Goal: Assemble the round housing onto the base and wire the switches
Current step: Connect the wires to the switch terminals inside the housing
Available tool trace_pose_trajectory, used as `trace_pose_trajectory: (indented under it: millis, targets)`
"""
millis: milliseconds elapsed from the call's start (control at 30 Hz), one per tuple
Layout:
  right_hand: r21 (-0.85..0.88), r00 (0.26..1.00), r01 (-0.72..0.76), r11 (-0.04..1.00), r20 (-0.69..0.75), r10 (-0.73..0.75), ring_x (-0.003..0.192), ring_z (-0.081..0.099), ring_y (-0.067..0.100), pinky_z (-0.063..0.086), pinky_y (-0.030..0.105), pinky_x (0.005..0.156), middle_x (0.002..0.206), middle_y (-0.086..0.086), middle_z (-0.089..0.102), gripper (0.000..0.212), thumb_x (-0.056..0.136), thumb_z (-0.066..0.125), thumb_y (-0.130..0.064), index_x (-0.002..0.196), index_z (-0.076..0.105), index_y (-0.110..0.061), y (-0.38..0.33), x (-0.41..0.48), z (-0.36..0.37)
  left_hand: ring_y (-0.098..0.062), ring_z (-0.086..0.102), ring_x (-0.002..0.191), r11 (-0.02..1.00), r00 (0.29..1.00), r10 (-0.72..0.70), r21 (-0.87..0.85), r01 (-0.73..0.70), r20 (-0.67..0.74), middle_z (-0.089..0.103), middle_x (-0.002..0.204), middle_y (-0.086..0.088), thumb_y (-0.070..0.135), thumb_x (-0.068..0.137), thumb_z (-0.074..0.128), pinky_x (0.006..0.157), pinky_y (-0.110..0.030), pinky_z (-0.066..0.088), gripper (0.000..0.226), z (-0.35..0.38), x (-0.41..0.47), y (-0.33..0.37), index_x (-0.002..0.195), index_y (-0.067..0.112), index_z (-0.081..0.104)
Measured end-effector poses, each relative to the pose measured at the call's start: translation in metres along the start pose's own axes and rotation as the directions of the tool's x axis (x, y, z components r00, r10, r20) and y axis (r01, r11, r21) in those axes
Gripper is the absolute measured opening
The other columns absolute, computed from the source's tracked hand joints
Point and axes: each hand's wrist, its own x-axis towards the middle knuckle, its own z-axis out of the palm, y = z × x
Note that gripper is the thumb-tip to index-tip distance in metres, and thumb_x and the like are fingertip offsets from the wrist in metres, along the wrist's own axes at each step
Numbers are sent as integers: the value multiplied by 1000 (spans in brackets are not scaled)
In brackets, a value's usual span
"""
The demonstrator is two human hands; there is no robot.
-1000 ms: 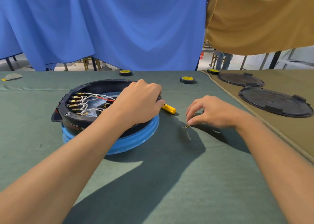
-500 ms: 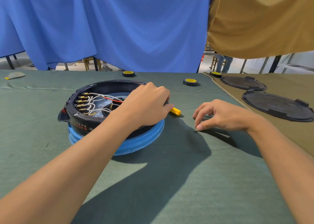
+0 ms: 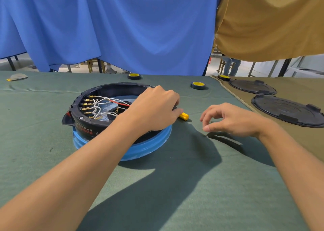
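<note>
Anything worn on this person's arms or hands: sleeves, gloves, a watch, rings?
Nothing that shows. The left hand and right hand have no gloves, and no rings are visible. The left forearm and right forearm are uncovered to the frame's edge: no sleeves, watch or wristband.

Red printed characters and a small round mark sit on the outer wall of the black housing [image 3: 82, 124], well left of the fingers [image 3: 172, 99] of the left hand [image 3: 154, 108]. They are too blurred to read.
</note>
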Motion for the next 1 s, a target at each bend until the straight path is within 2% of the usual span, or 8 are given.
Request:
trace_pose_trajectory:
  millis: [133, 233, 400, 500, 667, 733, 800, 1000]
  targets:
    - [281, 983, 117, 953, -166, -71, 72, 59, 8, 46, 27, 72, 78, -2, 70, 5, 87, 68, -14, 83, 71, -13, -12, 2, 4, -18, 56, 89, 988, 997, 74, -134, -74, -1, 69, 89, 8, 49, 94, 56, 72, -30, 37, 36, -2, -1, 2, 121, 27, 64]
    - [423, 969, 201, 884, -218, -117, 71, 60, 7, 46, 17, 70, 76, 2, 69, 6, 86, 69, -12, 85, 71, -7, -19, 4, 9, -12, 49, 77, 978, 996, 93, -189, -91, 3, 64, 81, 12, 51, 91, 60, 67, -31, 39, 30, -3, -2, 2, 109, 28, 69]
    - [592, 971, 229, 772, -199, -135, 72, 62, 15, 51, 22, 70, 76, 9, 68, 16, 81, 68, -15, 89, 69, -1, -24, 6, 15, -15, 51, 68, 945, 992, 95, -304, -116, -84, 63, 69, 6, 38, 95, 60, 71, -44, 50, 23, -8, -4, 0, 89, 20, 73]
    - [694, 963, 245, 677, -253, -89, 71, 64, 17, 52, 30, 71, 76, 7, 69, 22, 76, 68, -20, 92, 68, -6, -22, 6, 10, -21, 62, 72, 890, 989, -37, -455, -32, -141, 70, 70, -1, 34, 93, 65, 74, -44, 52, 23, -11, -3, -3, 82, 16, 73]
    - [792, 942, 253, 555, -333, 47, 68, 63, 14, 47, 29, 67, 77, 7, 71, 21, 74, 66, -16, 92, 71, -7, -15, 5, 7, -2, 63, 69, 734, 952, -282, -665, 136, -116, 74, 73, 8, 33, 91, 68, 68, -18, 45, 22, -8, 0, -14, 78, 17, 75]
    - [790, 932, 245, 562, -352, 90, 68, 64, 14, 47, 27, 66, 78, 7, 72, 16, 77, 66, -12, 92, 71, -6, -15, 6, 10, -6, 64, 74, 723, 950, -299, -671, 165, -89, 74, 76, 6, 34, 91, 68, 69, -20, 46, 22, -6, 1, -16, 78, 17, 75]
    - [727, 906, 231, 647, -404, 130, 68, 64, 13, 48, 28, 66, 79, 6, 74, 10, 84, 65, -4, 91, 72, -7, -18, 8, 13, -7, 65, 81, 721, 946, -313, -669, 180, -83, 73, 81, 6, 35, 91, 68, 71, -20, 47, 20, -4, 2, -15, 83, 18, 74]
    - [514, 783, 258, 818, -607, 135, 62, 64, 9, 50, 23, 59, 80, -2, 76, 19, 88, 66, -6, 104, 66, -15, -40, 15, 28, 0, 64, 90, 771, 935, -279, -632, 83, -217, 70, 96, 12, 33, 89, 71, 73, -5, 42, 17, -9, 1, -9, 101, 21, 70]
